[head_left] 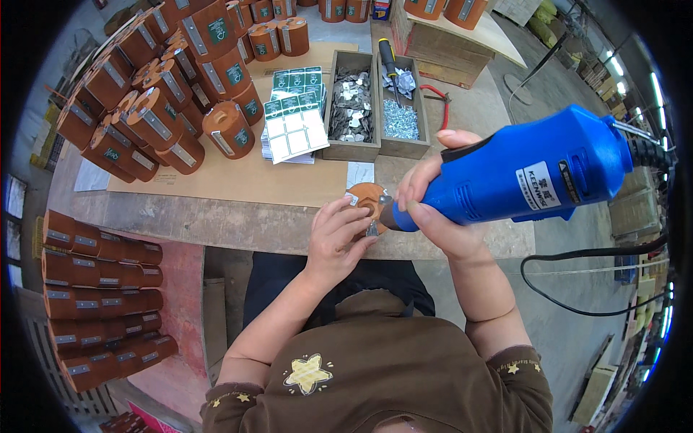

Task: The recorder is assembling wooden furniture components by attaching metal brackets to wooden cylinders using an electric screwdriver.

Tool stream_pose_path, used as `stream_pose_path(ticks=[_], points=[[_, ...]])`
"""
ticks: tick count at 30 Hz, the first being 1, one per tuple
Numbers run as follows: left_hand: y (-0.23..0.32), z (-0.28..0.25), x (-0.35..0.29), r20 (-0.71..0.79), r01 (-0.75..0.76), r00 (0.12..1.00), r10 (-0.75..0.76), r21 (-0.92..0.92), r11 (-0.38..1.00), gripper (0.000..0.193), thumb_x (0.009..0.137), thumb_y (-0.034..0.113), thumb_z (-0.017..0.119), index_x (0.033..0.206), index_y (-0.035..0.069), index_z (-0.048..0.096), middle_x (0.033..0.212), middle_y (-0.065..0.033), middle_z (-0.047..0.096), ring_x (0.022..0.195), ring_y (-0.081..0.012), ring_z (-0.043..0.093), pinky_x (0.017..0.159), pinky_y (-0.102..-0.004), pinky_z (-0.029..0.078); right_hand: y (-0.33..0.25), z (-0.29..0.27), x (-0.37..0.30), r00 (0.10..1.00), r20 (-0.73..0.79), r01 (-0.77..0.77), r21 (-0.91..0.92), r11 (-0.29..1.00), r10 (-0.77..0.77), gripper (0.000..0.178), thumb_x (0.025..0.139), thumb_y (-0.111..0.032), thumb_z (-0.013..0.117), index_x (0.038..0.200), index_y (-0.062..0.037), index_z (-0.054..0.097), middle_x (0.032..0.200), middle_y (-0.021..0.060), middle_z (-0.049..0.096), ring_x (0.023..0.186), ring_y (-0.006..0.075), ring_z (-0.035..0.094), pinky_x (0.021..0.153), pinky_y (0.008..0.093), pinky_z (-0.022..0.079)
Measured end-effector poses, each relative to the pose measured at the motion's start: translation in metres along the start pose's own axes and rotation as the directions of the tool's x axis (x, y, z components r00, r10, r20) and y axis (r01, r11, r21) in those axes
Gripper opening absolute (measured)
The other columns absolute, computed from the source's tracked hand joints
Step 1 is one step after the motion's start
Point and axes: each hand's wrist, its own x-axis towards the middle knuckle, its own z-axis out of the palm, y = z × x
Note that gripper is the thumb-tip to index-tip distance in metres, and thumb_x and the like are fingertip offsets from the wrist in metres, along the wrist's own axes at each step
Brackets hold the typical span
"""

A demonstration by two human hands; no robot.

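My right hand (442,189) grips a blue corded electric screwdriver (520,173). Its nose points left and down at a brown round cylinder (367,193) by the table's near edge. Small metal plates show on the cylinder's top, one near the tool's tip; the tip itself is partly hidden. My left hand (336,234) holds the cylinder from the left, fingers lying across its top. Beyond my hands stands a two-part wooden box: metal plates (351,108) fill the left side, and small silver screws (401,120) lie in the right.
Brown cylinders (151,119) are piled at the back left, and more lie in rows (101,299) on a lower surface. Green and white label sheets (294,130) are stacked beside the box. A yellow-and-black screwdriver (388,58) and red-handled pliers (443,101) are nearby. A black cable (548,289) loops at right.
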Motion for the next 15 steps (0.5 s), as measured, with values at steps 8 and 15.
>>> stream_pose_path(ticks=[8,15], points=[[-0.0016,-0.0009,-0.0009,-0.011,-0.004,1.0,0.003,-0.011,1.0,0.034,0.053,0.007,0.073,0.085,0.006,0.061,0.095,-0.0053,0.059,0.1,-0.0285,0.049,0.081,-0.0393,0.039,-0.001,0.0016,0.0023,0.996,0.092,0.02,-0.048,0.999,-0.015,0.062,0.066,0.004,0.058,0.119,-0.0045,0.025,0.068,0.0071,0.05,0.063,0.0181,0.053,0.063,0.0318,0.045],[0.0005,-0.0036,0.0003,0.015,0.009,1.0,-0.009,0.019,1.0,0.032,0.055,0.008,0.072,0.085,0.006,0.061,0.095,-0.005,0.059,0.1,-0.0283,0.049,0.081,-0.0391,0.039,-0.0013,0.0032,0.0004,0.999,0.033,0.022,0.021,1.0,-0.022,0.062,0.067,0.003,0.058,0.119,-0.0043,0.025,0.067,0.0072,0.05,0.063,0.0183,0.053,0.063,0.0325,0.045]])
